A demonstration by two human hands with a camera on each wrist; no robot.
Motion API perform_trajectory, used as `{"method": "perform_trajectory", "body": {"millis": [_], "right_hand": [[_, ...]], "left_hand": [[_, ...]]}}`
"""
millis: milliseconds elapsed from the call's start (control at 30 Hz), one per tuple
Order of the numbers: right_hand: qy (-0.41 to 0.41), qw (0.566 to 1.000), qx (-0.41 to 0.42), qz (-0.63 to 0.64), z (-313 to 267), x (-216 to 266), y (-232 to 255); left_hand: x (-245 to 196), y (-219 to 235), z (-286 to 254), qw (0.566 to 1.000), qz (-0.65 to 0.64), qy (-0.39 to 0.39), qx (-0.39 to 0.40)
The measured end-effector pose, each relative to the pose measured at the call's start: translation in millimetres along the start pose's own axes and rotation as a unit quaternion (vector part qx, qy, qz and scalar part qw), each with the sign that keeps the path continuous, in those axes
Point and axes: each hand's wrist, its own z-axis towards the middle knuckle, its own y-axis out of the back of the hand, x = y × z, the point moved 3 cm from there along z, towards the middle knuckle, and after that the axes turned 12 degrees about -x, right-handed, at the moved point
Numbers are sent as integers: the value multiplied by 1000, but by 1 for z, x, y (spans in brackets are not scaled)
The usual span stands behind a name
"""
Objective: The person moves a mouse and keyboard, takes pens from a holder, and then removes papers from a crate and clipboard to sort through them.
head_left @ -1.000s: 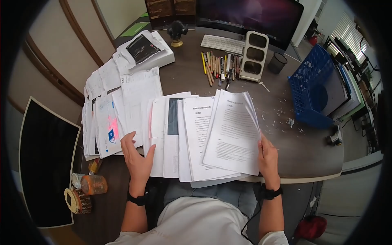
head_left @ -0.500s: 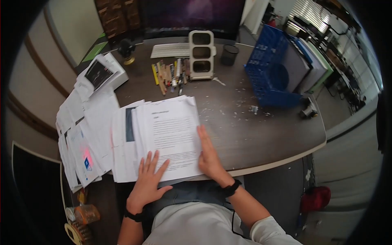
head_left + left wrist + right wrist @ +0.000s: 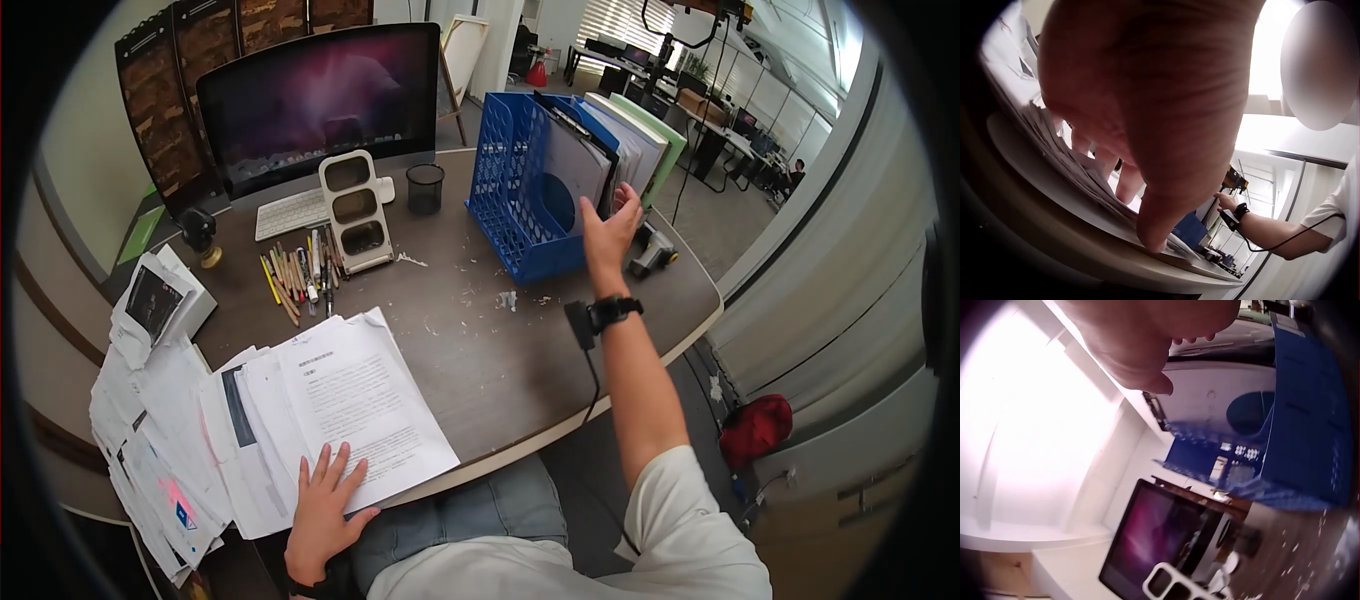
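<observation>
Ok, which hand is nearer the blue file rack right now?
Right. The right hand reaches up at the blue file rack, by its folders; the left hand rests flat on the paper stack, far across the desk.

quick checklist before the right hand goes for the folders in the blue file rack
1. Right hand free to grasp: ok, fingers straight, holding nothing.
2. Right hand at the folders in the blue file rack: ok, fingertips are at their edge; contact cannot tell.
3. Left hand steadying the paper stack: ok, it rests flat on the top sheet.
4. Stack fully on the desk: not ok, its near corner overhangs the edge.
5. Rack upright and stable: ok, it stands upright on the desk.
6. Which folder the fingers meet: cannot tell.
</observation>
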Motion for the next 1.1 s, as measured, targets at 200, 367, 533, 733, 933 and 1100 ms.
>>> {"method": "perform_trajectory", "body": {"millis": [200, 367, 533, 733, 933, 1100], "right_hand": [[68, 986, 69, -135, 33, 8, -9], [65, 944, 226, -232, 54, -19, -26], [107, 987, 93, -73, 86, 4, -17], [96, 985, -117, 84, 101, 109, 78], [-193, 922, 60, 330, -19, 127, 124], [-403, 708, 466, 345, -184, 145, 87]], "left_hand": [[-4, -6, 0, 1000, 19, -23, 8], [-13, -6, 2, 999, 29, -18, -5], [-10, -11, 3, 998, 54, -9, 18], [-11, 4, 8, 1000, 17, 11, 21], [-9, 49, 28, 969, -98, 34, -225], [13, 70, 28, 948, -107, 89, -286]]}}
